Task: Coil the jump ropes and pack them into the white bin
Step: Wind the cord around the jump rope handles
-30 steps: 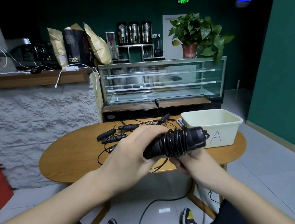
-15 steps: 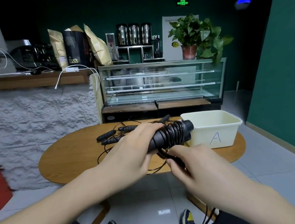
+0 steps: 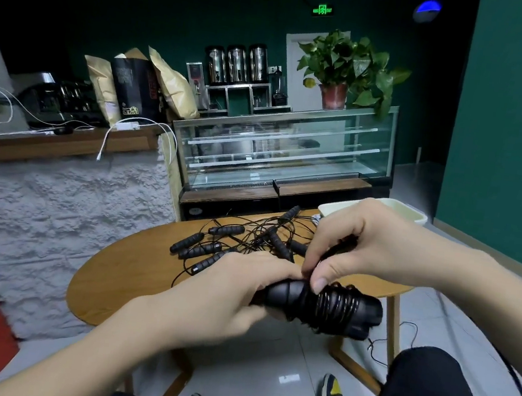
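Jump rope handles [image 3: 322, 305], bundled and wound with black cord, held in both hands above the near edge of the wooden table [image 3: 135, 265].

Left hand [image 3: 232, 292] grips the bare end of the bundle, fingers curled around it. Right hand [image 3: 361, 245] sits above the coils with thumb and fingers pinched, apparently on the cord; the contact point is hidden. Loose jump ropes [image 3: 235, 243] lie tangled on the table. White bin [image 3: 407, 213] stands behind the right hand, mostly covered.
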### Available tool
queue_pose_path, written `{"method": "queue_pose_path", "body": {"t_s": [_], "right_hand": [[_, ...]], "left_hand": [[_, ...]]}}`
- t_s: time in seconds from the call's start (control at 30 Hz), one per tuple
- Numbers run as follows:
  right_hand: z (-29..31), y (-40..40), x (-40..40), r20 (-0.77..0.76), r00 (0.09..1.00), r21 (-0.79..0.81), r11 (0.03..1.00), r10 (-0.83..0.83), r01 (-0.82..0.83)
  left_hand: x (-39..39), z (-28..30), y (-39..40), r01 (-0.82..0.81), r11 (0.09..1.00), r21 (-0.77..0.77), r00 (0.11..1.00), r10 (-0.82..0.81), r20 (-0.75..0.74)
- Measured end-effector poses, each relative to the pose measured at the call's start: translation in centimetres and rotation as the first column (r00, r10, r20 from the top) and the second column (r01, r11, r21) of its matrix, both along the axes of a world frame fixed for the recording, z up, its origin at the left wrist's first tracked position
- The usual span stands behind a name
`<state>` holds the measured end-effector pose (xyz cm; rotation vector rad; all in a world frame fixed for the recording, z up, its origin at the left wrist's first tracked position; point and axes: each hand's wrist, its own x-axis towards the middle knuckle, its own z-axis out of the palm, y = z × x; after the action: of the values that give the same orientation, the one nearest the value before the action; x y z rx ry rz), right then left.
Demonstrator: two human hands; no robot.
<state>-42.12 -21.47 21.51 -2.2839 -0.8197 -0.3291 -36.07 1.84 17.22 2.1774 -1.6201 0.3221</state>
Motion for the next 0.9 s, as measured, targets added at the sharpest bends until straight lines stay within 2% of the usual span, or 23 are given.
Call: {"method": "queue_pose_path", "body": {"t_s": [0.13, 0.2, 0.27, 0.33, 0.4, 0.43, 0.5, 0.57, 0.63, 0.73, 0.9], "right_hand": [[-1.5, -0.1, 1.0, -0.069, 0.987, 0.256, 0.959, 0.148, -0.126], [-2.1, 0.4, 1.5, -0.101, 0.986, 0.375, 0.923, 0.133, -0.086], [-4.2, 0.2, 2.0, -0.135, 0.987, 0.415, 0.909, 0.088, -0.025], [-7.0, -0.5, 2.8, -0.174, 0.979, 0.329, 0.931, -0.107, 0.16], [-8.9, -0.3, 2.5, -0.265, 0.922, 0.234, 0.908, -0.283, 0.346], [-9.0, 0.3, 2.5, -0.213, 0.921, 0.236, 0.898, -0.325, 0.371], [-8.4, 2.6, 1.9, -0.131, 0.93, 0.205, 0.908, -0.343, 0.364], [-7.8, 4.2, 1.3, -0.111, 0.954, 0.203, 0.933, -0.278, 0.296], [-7.6, 4.5, 0.8, -0.161, 0.962, 0.196, 0.948, -0.221, 0.251], [-7.3, 4.6, 0.1, -0.153, 0.955, 0.101, 0.957, -0.254, 0.27], [-6.8, 4.8, -1.0, -0.126, 0.941, -0.083, 0.949, -0.314, 0.306]], "left_hand": [[-0.9, 0.5, 0.2, 0.036, 0.997, -0.064, 0.982, -0.047, -0.181], [-0.9, 0.6, 0.2, 0.001, 0.994, -0.113, 0.948, -0.037, -0.317], [-0.8, 0.5, 0.2, -0.045, 0.984, -0.175, 0.897, -0.038, -0.44], [-0.5, 0.4, 0.2, -0.079, 0.966, -0.245, 0.856, -0.06, -0.514], [0.0, 0.2, 0.2, -0.137, 0.94, -0.312, 0.827, -0.065, -0.559], [0.2, 0.1, 0.1, -0.176, 0.924, -0.34, 0.817, -0.056, -0.574], [0.5, -0.1, -0.2, -0.209, 0.899, -0.386, 0.804, -0.067, -0.591], [0.6, -0.1, -0.5, -0.233, 0.879, -0.416, 0.787, -0.08, -0.611], [0.6, -0.1, -0.6, -0.282, 0.857, -0.431, 0.791, -0.046, -0.61], [0.9, -0.1, -0.5, -0.352, 0.81, -0.469, 0.805, 0.007, -0.593], [0.6, -0.1, -0.9, -0.325, 0.814, -0.482, 0.839, 0.013, -0.544]]}}
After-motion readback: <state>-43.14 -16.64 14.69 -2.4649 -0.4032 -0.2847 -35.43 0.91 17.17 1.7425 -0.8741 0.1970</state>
